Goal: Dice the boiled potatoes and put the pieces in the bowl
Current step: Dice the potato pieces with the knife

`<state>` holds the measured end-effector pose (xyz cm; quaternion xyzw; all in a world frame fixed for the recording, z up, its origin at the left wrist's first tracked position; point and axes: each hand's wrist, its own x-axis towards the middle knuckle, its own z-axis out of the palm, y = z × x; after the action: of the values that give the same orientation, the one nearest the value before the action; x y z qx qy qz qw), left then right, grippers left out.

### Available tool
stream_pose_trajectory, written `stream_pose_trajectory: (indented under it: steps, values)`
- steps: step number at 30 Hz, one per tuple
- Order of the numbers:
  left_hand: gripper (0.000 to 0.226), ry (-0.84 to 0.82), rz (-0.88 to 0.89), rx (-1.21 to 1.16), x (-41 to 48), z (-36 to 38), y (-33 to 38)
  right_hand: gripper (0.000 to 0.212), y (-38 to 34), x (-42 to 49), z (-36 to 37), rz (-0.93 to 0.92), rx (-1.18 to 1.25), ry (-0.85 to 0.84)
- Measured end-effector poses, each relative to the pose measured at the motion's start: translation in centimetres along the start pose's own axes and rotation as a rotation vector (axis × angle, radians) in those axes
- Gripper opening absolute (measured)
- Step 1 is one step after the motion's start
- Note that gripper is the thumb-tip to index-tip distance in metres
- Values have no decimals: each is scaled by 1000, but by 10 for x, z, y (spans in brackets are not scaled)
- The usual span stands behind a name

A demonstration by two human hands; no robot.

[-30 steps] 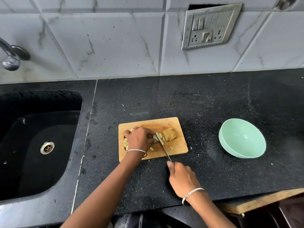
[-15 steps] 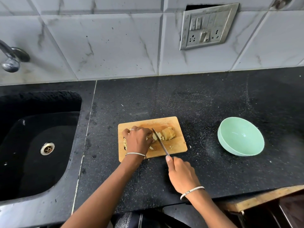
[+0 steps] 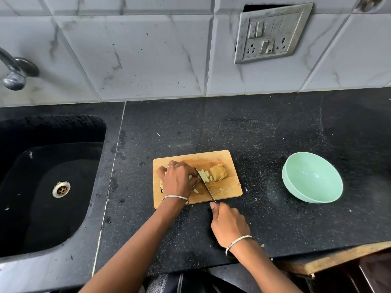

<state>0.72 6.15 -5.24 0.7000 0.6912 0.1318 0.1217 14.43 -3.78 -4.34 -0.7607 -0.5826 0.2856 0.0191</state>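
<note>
Black stone worktop (image 3: pixel 275 134) beside a sink (image 3: pixel 53 187): potato dicing on a wooden board (image 3: pixel 211 157).
The left hand (image 3: pixel 177 180) curls its fingers over the potato pieces (image 3: pixel 195 190), steadying them. The right hand (image 3: pixel 229 226) grips the knife (image 3: pixel 206 187), blade just beside those fingers, uncut potato (image 3: pixel 219 172) beyond. The bowl (image 3: pixel 313 178) waits empty, well apart.

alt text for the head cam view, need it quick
A person's right hand holds a knife across boiled potato on a wooden cutting board, while the left hand steadies it. An empty mint-green bowl sits apart to the right on the black counter; a dark sink lies left.
</note>
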Motion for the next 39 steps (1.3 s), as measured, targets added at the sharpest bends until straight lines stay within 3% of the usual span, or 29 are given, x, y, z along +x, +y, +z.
stream_pose_trajectory:
  steps: [5,11,13,15,19,23,27,31,34,39]
  values:
    - [8,-6,4,-24,0,-3,1,51,6,11,-2,9,93,-105]
    - [13,44,-2,36,-2,-13,-3,56,8,4,-10,129,638,-335]
    - [13,61,-26,27,-1,-14,-7,55,9,0,-10,135,693,-385]
    - [12,78,-37,5,0,-13,-10,55,11,0,-11,75,649,-315]
    - [13,89,-47,-14,-2,-12,-8,55,17,8,-16,-89,295,-25]
    - [14,90,-32,-37,-4,-10,-3,48,20,9,-15,-79,82,102]
    - [17,91,8,-63,-4,-11,0,48,19,8,-8,-43,-5,107]
    - [39,116,31,-199,1,-3,-8,46,17,8,-1,-82,92,-11]
    - [39,105,57,-287,4,-3,-14,46,9,6,3,-131,133,-50]
    - [41,-121,274,-4,1,-18,-11,49,1,6,-8,-172,104,-44]
